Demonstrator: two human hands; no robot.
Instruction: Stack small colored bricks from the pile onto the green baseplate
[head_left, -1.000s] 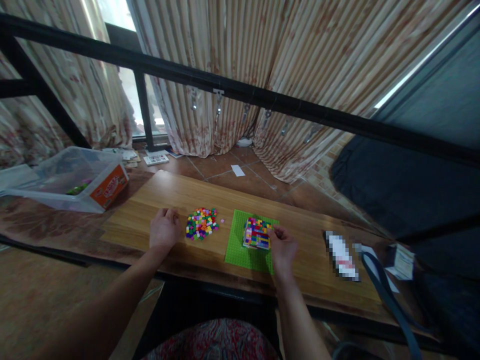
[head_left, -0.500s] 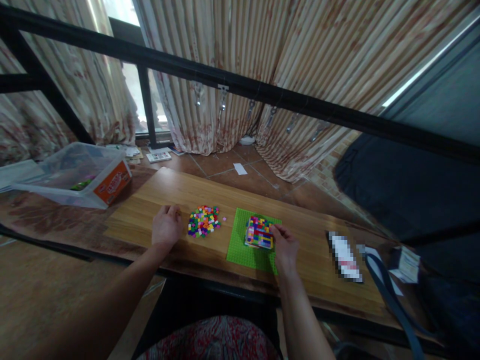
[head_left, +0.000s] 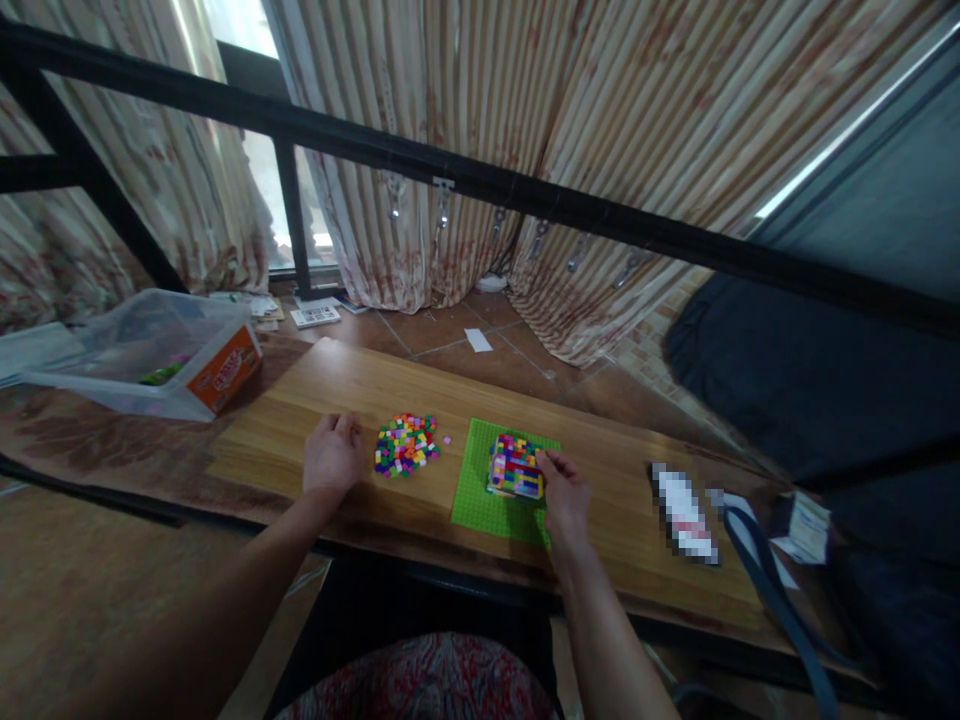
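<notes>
On the wooden board, a colourful block built of small toy bricks [head_left: 514, 468] stands on a green studded baseplate [head_left: 471, 495]. My right hand [head_left: 564, 495] is at the block's right edge, thumb and fingertips pinched together against its upper right side. Whatever lies between those fingertips is too small or hidden to make out. To the left is a loose pile of small bricks [head_left: 406, 445] in many colours. My left hand [head_left: 332, 455] rests on the board just left of this pile, fingers curled in, and its grip is hidden from view. One pink brick [head_left: 447, 440] lies apart, between pile and baseplate.
A clear plastic box [head_left: 161, 350] with an orange label sits at the far left. On the right lie a blurred-out white object [head_left: 684, 515] and a blue strap [head_left: 780, 590]. A black metal rail [head_left: 480, 178] crosses above the board, before curtains [head_left: 465, 90].
The view has shifted very slightly. Both hands keep nearly the same places and poses, with the right fingertips still at the block's edge.
</notes>
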